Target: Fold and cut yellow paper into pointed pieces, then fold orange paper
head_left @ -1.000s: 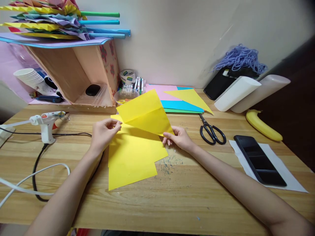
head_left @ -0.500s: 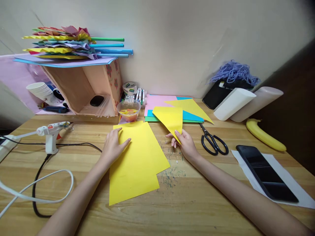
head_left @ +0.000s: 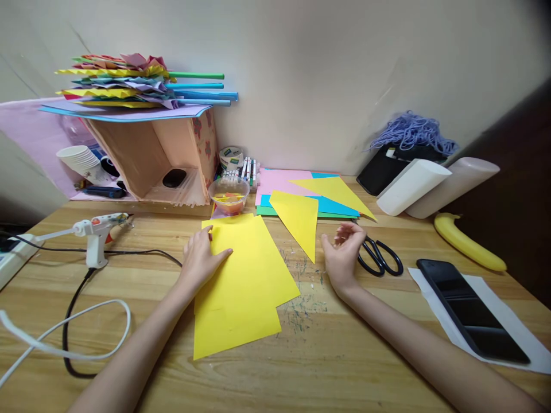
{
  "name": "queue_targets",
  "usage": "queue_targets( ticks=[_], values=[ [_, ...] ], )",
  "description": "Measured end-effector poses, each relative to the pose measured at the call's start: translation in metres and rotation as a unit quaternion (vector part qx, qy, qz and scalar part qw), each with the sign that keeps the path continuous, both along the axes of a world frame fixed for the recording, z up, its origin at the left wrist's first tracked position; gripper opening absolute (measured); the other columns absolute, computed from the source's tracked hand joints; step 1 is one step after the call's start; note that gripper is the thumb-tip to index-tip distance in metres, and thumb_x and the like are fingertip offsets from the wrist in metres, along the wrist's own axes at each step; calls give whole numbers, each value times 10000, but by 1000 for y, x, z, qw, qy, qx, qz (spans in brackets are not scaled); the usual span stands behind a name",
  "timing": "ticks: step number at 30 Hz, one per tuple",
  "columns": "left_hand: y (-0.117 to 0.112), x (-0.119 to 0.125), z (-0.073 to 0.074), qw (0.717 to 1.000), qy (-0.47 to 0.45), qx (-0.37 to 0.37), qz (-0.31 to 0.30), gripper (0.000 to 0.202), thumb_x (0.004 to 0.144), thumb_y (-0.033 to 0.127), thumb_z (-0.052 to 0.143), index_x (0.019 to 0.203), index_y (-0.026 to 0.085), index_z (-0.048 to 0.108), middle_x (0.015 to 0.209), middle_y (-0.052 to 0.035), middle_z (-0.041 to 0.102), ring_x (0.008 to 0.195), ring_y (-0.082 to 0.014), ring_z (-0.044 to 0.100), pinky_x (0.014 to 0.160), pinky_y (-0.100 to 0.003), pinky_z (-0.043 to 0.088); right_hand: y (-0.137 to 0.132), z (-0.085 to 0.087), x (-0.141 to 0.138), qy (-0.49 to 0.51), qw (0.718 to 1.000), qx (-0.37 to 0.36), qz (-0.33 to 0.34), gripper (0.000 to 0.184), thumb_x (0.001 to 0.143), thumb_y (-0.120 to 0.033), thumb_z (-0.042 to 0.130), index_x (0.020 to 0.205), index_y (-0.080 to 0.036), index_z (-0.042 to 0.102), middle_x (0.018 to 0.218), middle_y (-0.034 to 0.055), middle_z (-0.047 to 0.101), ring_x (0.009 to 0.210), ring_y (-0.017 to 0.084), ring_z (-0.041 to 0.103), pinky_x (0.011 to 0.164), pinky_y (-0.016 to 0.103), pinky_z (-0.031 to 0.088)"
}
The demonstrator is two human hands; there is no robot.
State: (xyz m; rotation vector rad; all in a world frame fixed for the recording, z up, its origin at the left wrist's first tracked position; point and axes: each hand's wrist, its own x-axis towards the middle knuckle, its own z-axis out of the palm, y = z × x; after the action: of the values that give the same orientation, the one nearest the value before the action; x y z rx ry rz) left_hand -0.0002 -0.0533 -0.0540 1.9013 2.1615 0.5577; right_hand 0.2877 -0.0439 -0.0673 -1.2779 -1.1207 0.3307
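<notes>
My left hand (head_left: pixel 201 257) rests on the upper left of several overlapping yellow paper sheets (head_left: pixel 241 292), fingers spread. To the right, my right hand (head_left: pixel 343 252) hovers over the wooden table with curled fingers apart and nothing visible in them. Just left of it lies a yellow paper piece (head_left: pixel 298 218) with a pointed lower end, its top over the stack of colored paper (head_left: pixel 284 183). Another yellow paper piece (head_left: pixel 342 190) lies across that stack. Behind my right hand are black-handled scissors (head_left: pixel 383 258), their blades partly hidden.
A white glue gun (head_left: pixel 97 238) with cables stands at left. Behind are an open box (head_left: pixel 202 149) topped with paper flowers (head_left: pixel 116 80), and a plastic bowl (head_left: pixel 230 198). On the right lie a phone (head_left: pixel 471 310), a banana (head_left: pixel 469 244) and a white roll (head_left: pixel 411 186).
My right hand has let go of the pointed yellow paper piece and moved right, toward the scissors. The piece now lies on the table and stack. My left hand stays on the sheets.
</notes>
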Motion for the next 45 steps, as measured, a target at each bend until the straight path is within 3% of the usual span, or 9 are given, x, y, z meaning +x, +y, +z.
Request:
queue_targets(
  ticks=[4, 9, 14, 19, 25, 30, 36, 40, 45],
  values=[
    [-1, 7, 1, 979, -198, -21, -31, 645, 699, 415, 561, 1240, 140, 341, 906, -83, 596, 833, -238, 590, 711, -368, 458, -9, 1, -7, -63, 989, -29, 127, 323, 733, -212, 561, 1016, -224, 405, 908, 32, 450, 782, 156, 463, 706, 295, 409],
    [-9, 23, 11, 859, -499, -44, -104, 566, 727, 353, 571, 1212, 179, 338, 1012, -84, 615, 888, -197, 618, 735, -324, 503, -6, -5, -11, -53, 940, -166, 295, 338, 800, -311, 518, 1111, -214, 427, 1051, 72, 511, 846, 160, 520, 751, 312, 444],
    [-16, 31, 26, 821, -555, -58, -123, 575, 716, 340, 621, 1212, 196, 369, 976, -70, 628, 826, -192, 637, 692, -304, 523, -7, -1, -12, -49, 911, -205, 354, 453, 795, -339, 543, 1213, -211, 425, 1049, 72, 572, 838, 157, 541, 746, 310, 444],
    [-13, 28, 31, 779, -619, -37, -90, 526, 695, 327, 658, 1141, 183, 419, 982, -77, 649, 763, -176, 648, 683, -287, 524, -15, 4, -9, 26, 858, -244, 451, 382, 744, -356, 617, 1068, -173, 530, 667, -13, 569, 583, 115, 535, 554, 242, 439],
    [-10, 30, 9, 842, -536, -63, 19, 748, 697, 272, 650, 1308, 181, 229, 924, -73, 626, 625, -127, 618, 597, -268, 514, -17, 6, -6, 68, 823, -272, 495, 272, 743, -387, 611, 925, -187, 582, 656, -3, 618, 524, 119, 559, 489, 221, 458],
    [-15, 32, 2, 896, -417, -136, -70, 779, 712, 317, 616, 1353, 172, 198, 895, -42, 547, 513, -75, 525, 501, -234, 459, -15, 6, -14, 73, 868, -257, 418, 324, 821, -399, 487, 1064, -200, 568, 1035, 56, 636, 928, 210, 600, 770, 315, 498],
    [-15, 18, 4, 975, -147, -59, -154, 587, 687, 435, 607, 1206, 191, 481, 974, -53, 479, 772, -165, 544, 750, -336, 457, -17, -4, -19, 78, 882, -238, 400, 402, 797, -300, 517, 1185, -220, 444, 1122, 80, 603, 979, 202, 595, 831, 342, 483],
    [-16, 14, 6, 983, -43, -51, -173, 609, 714, 487, 563, 1260, 252, 431, 1089, -67, 429, 873, -201, 528, 787, -349, 439, -18, -8, -16, 23, 906, -225, 356, 446, 780, -300, 544, 1200, -200, 432, 1128, 99, 583, 996, 196, 575, 846, 326, 462],
    [-18, 15, 11, 980, 19, -47, -194, 606, 746, 506, 518, 1286, 257, 400, 1041, -70, 443, 908, -226, 521, 786, -348, 428, -18, -4, -15, -5, 918, -254, 304, 597, 754, -354, 573, 1284, -183, 357, 887, 46, 626, 702, 147, 591, 633, 268, 480]
  ],
)
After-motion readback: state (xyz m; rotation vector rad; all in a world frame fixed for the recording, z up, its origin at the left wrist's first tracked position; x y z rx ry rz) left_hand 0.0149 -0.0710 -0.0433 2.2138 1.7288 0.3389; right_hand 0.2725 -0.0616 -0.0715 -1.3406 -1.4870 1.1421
